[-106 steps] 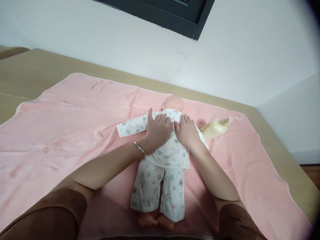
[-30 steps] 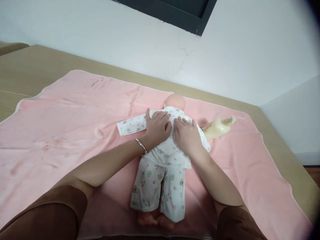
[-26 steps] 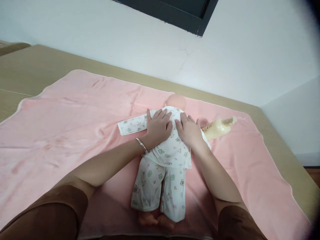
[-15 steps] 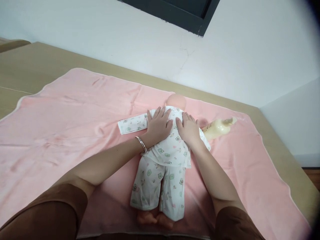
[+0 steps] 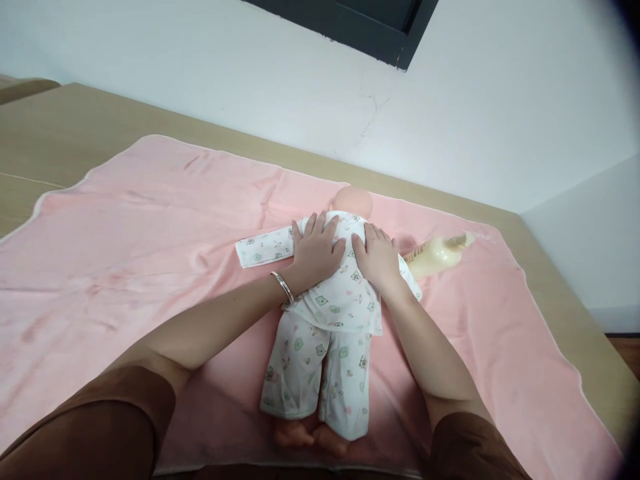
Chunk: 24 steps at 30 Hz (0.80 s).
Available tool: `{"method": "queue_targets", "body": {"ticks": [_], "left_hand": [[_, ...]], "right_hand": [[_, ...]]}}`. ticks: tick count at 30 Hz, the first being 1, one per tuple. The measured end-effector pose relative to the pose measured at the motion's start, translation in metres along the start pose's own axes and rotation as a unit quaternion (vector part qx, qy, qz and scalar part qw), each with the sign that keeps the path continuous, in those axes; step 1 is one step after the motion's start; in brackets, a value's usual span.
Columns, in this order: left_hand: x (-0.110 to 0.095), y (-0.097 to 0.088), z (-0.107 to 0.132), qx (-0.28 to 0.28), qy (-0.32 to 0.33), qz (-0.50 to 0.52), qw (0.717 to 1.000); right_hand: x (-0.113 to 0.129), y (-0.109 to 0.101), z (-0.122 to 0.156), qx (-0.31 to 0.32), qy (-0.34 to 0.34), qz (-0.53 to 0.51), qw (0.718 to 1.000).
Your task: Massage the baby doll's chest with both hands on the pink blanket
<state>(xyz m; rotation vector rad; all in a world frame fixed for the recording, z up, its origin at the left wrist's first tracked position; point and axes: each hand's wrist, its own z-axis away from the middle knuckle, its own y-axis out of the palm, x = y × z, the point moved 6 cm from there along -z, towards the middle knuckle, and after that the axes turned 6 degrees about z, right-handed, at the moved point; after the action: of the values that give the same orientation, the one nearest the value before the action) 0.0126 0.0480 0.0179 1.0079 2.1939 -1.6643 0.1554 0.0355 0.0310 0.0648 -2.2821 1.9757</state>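
A baby doll (image 5: pixel 333 303) in white pyjamas with small green and pink prints lies on a pink blanket (image 5: pixel 200 193), its bald head at the far end and its feet toward me. Its face is not visible. My left hand (image 5: pixel 316 252) rests open on the upper left of the doll's top, fingers spread, a silver bangle on the wrist. Opposite it, my right hand (image 5: pixel 378 259) lies flat on the upper right of the top, thumb apart from the fingers. The two thumbs are close but do not touch. One sleeve stretches out to the left.
A pale yellow bottle (image 5: pixel 437 257) lies on its side on the blanket, right of the doll. Under the blanket is a wooden table (image 5: pixel 100 120), its far edge along a white wall (image 5: pixel 300 100). A dark frame (image 5: pixel 370 33) is set in the wall above.
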Motion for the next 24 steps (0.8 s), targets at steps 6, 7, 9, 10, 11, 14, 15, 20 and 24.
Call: {"method": "queue_targets", "body": {"ticks": [6, 7, 9, 10, 11, 14, 15, 20, 24], "left_hand": [[0.002, 0.000, 0.001, -0.013, -0.018, -0.017, 1.000], [0.002, 0.000, 0.001, -0.014, -0.020, -0.019, 1.000], [0.002, 0.000, 0.001, -0.014, -0.023, -0.021, 0.999], [0.003, 0.000, 0.001, -0.013, -0.024, -0.021, 0.999], [0.003, 0.000, 0.001, -0.013, -0.024, -0.020, 0.999], [0.001, 0.000, 0.000, -0.014, -0.004, -0.013, 1.000], [0.000, -0.001, 0.000, -0.015, 0.008, -0.010, 1.000], [-0.007, -0.006, 0.002, -0.038, 0.064, -0.020, 0.997], [-0.010, -0.010, 0.007, -0.063, 0.094, -0.046, 0.993]], "right_hand": [[0.000, 0.000, 0.000, -0.002, -0.001, -0.005, 1.000], [0.000, -0.001, 0.000, -0.003, -0.001, -0.008, 1.000], [0.000, 0.000, 0.000, -0.003, -0.001, -0.011, 1.000], [0.000, 0.000, 0.000, -0.002, -0.001, -0.012, 1.000], [0.000, 0.000, 0.000, -0.002, -0.001, -0.013, 1.000], [-0.001, 0.002, 0.000, -0.002, 0.005, -0.018, 1.000], [-0.002, 0.002, 0.000, -0.002, 0.008, -0.020, 1.000], [0.001, 0.003, -0.002, 0.014, -0.005, 0.002, 1.000], [0.012, -0.001, 0.003, 0.020, -0.051, 0.051, 0.997]]}}
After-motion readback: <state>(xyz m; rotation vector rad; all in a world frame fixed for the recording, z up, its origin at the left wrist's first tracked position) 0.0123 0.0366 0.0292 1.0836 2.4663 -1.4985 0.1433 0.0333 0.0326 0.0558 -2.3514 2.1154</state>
